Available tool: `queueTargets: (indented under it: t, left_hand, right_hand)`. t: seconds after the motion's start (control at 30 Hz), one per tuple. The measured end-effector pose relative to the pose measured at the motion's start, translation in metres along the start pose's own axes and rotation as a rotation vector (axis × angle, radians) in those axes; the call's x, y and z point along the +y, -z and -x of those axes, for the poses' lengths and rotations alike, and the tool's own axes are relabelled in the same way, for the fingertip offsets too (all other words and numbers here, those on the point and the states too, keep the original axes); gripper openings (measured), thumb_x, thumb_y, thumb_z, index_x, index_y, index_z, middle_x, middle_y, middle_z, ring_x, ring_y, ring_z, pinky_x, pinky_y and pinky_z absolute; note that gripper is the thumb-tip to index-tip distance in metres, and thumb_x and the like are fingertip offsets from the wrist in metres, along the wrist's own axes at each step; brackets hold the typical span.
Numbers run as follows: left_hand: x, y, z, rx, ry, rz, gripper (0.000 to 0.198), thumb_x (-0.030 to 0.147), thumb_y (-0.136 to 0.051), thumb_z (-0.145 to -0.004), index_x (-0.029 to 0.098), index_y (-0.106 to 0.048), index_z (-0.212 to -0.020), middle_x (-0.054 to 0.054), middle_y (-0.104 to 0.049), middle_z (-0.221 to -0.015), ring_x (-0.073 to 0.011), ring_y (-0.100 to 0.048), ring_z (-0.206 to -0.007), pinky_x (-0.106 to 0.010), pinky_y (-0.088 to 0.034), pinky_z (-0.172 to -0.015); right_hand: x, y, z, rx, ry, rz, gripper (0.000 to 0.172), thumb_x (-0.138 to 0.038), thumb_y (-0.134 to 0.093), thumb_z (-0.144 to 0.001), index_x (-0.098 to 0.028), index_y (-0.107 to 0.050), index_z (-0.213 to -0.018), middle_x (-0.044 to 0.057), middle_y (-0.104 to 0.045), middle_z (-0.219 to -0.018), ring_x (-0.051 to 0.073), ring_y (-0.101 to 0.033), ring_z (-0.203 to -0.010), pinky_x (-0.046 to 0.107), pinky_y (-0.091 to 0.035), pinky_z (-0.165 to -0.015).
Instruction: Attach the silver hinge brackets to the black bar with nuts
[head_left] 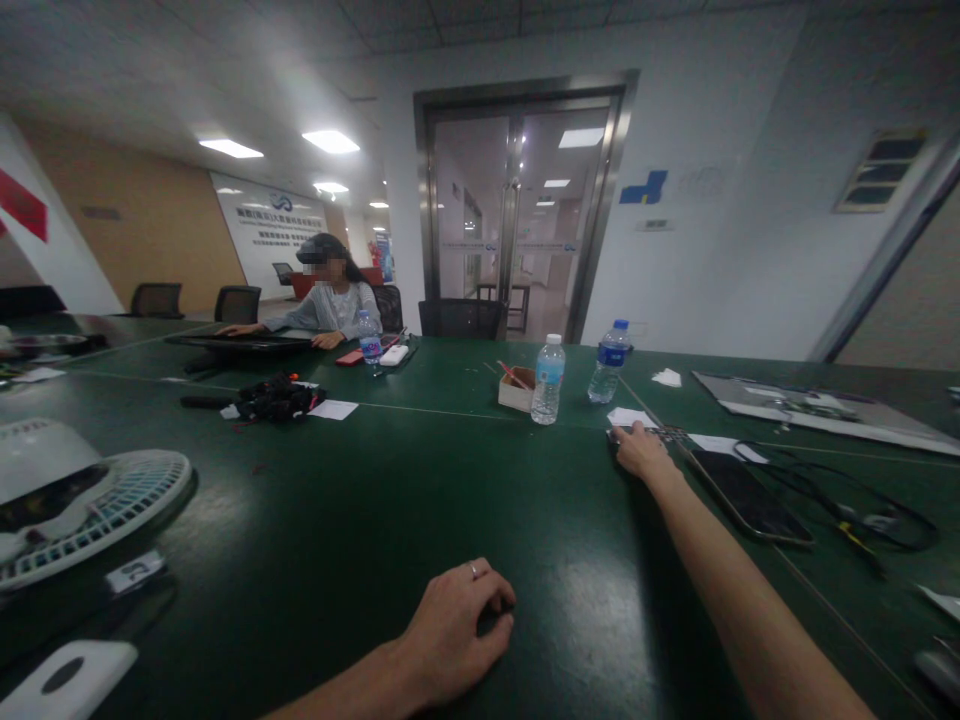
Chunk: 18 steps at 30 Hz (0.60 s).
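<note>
My left hand [457, 628], with a ring on one finger, rests on the dark green table [360, 520] close to me. Its fingers are curled under and nothing shows in them. My right arm stretches far forward. My right hand [637, 450] lies flat on the table, fingertips at a small white paper [628, 416] and the end of a dark strip-like object [670, 436]. It grips nothing that I can see. A dark phone [750, 497] lies just right of that forearm.
Two water bottles [548, 380] [609, 362] and a small box of sticks [514, 391] stand beyond my right hand. Black cables [847, 505] and a grey board [817, 412] lie to the right. A white fan [90, 500] sits at left. Another person [330, 305] sits at the far side.
</note>
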<state>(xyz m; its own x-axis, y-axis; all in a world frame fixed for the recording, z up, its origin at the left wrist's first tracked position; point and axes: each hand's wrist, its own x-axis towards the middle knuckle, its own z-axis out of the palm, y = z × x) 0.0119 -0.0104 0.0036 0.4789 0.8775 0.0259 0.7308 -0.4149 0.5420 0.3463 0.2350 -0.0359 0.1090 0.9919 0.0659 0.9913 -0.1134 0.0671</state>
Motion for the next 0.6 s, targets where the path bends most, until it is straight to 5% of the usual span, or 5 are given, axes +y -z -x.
queueTargets:
  t: [0.23,0.6]
  left_hand:
    - [-0.0008,-0.0019,-0.0004,0.009,0.002,-0.015,0.017,0.014,-0.058,-0.081,0.018,-0.065,-0.096,-0.002,-0.064,-0.092,-0.0157,-0.059,-0.08,-0.024,-0.046,-0.07]
    - [0.0009,0.001,0.0005,-0.006,0.004,-0.014,0.018,0.015,-0.056,-0.082,0.019,-0.064,-0.098,-0.002,-0.063,-0.094,-0.0154,-0.058,-0.082,-0.024,-0.047,-0.071]
  right_hand:
    - [0.0,-0.0006,0.0014,0.036,-0.013,-0.004,0.043,-0.015,-0.025,-0.092,-0.021,-0.036,-0.134,0.018,-0.043,-0.118,0.03,-0.054,-0.1,0.042,-0.043,-0.08]
    - [0.0035,-0.0047,-0.0018,0.027,-0.016,-0.015,0.034,-0.026,-0.032,-0.095,-0.027,-0.043,-0.127,0.015,-0.043,-0.118,0.028,-0.052,-0.102,0.04,-0.04,-0.082]
